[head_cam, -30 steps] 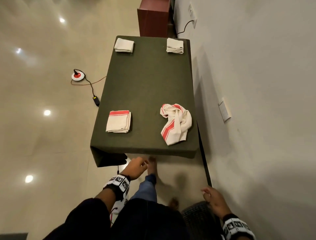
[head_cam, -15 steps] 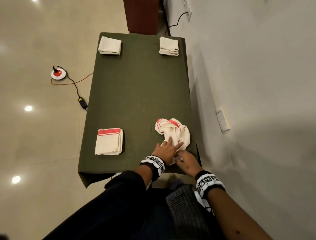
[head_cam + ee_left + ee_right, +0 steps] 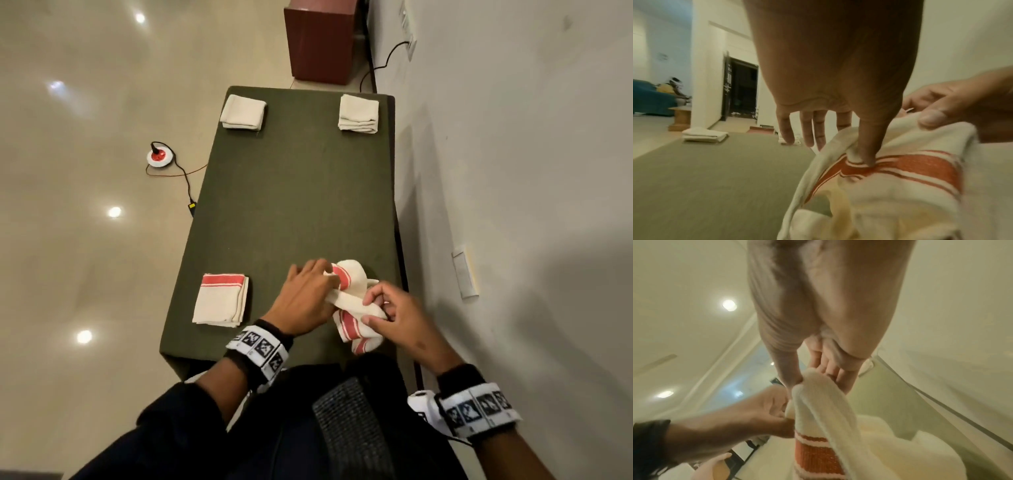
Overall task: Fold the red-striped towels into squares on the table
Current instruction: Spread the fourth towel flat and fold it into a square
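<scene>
Four cloths lie on your matte green table (image 3: 294,192): two plain cream squares at the upper corners, one folded red-striped towel (image 3: 221,298) at lower left, and one crumpled towel (image 3: 354,305), soft and ribbed, at lower right. Your left hand (image 3: 305,298) pinches its edge; your right hand (image 3: 397,317) clasps a bunched fold.

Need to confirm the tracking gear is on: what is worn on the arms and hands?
Both hands, left and right, are bare. Each wrist carries a black band under a white strap of square black-and-white markers. A dark sleeve covers the left upper arm; the right forearm is uncovered.
</scene>
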A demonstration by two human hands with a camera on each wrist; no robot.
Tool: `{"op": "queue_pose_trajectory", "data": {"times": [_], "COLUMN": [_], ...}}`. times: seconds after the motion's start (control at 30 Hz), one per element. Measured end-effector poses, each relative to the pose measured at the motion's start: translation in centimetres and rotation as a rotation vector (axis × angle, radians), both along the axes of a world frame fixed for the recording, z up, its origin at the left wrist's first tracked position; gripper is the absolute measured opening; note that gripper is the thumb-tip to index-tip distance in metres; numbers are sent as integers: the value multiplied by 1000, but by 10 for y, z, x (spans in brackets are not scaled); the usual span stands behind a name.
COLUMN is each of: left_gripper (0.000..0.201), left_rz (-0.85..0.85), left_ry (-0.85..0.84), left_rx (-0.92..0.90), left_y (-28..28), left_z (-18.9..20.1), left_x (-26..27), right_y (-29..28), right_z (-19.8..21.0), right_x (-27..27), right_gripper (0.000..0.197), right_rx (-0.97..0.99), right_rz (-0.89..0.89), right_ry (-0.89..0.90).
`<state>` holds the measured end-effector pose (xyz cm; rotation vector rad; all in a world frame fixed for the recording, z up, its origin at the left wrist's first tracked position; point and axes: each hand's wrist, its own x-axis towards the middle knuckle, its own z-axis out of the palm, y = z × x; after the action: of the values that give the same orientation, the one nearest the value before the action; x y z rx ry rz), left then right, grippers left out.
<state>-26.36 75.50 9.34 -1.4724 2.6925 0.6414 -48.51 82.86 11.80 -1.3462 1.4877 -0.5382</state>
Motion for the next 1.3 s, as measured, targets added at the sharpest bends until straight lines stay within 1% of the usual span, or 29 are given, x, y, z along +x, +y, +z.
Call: {"op": "queue_pose_trajectory", "data": {"times": [0.07, 0.13, 0.23, 0.33, 0.4, 0.47, 0.5, 0.53, 0.6, 0.67, 0.73, 0.8, 0.87, 0.93, 0.97, 1.03, 1.13, 1.2, 1.27, 1.3], "left_gripper": [20, 11, 22, 16, 23, 35, 39, 39, 33, 30, 32, 33, 31, 27, 25, 25, 26, 25, 19, 18], "left_rz": [41, 87, 164, 186, 196, 212, 223, 230, 235, 255, 269, 277, 283, 310, 331, 344, 325, 286, 239, 233], "left_ry": [126, 242, 314, 404, 428, 431, 430, 427, 423, 419, 405, 410, 429, 490, 540, 615, 680, 666, 618, 597], "left_rx": [6, 53, 38, -12, -21, -9, -4, -7, -36, -62, -84, -109, -154, -155, -128, -71, -4, 20, 35, 43], "left_y": [-2, -1, 6, 16, 20, 20, 19, 18, 15, 11, 7, 2, -2, -5, -7, -20, -57, -94, -139, -163], "left_z": [31, 59, 98, 135, 155, 171, 179, 186, 200, 208, 213, 218, 221, 220, 218, 211, 196, 181, 161, 152], "left_x": [13, 25, 40, 54, 64, 82, 94, 103, 125, 146, 166, 181, 191, 202, 207, 215, 218, 213, 204, 200], "right_y": [0, 4, 12, 22, 29, 35, 38, 43, 48, 52, 55, 59, 64, 69, 68, 58, 20, -16, -58, -81], "right_z": [32, 59, 88, 103, 108, 116, 123, 130, 144, 153, 158, 155, 149, 144, 145, 155, 164, 156, 142, 134], "right_x": [-13, -27, -45, -56, -61, -65, -65, -67, -67, -68, -70, -74, -81, -83, -81, -67, -48, -48, -56, -62], "right_gripper": [40, 42, 32, 26, 28, 27, 27, 31, 39, 42, 42, 37, 31, 25, 20, 20, 22, 17, 25, 28], "right_rx": [3, -3, -129, -159, -157, -148, -146, -164, -216, -266, -260, -260, -240, -258, -250, -202, -145, -128, -110, -139], "right_rz": [96, 162, 255, 297, 326, 304, 265, 206, 104, 60, 23, -70, -185, -248, -247, -185, -77, -9, 19, 18], "right_ry": [28, 59, 192, 279, 371, 437, 449, 461, 462, 489, 549, 582, 585, 621, 614, 561, 497, 520, 554, 579]}}
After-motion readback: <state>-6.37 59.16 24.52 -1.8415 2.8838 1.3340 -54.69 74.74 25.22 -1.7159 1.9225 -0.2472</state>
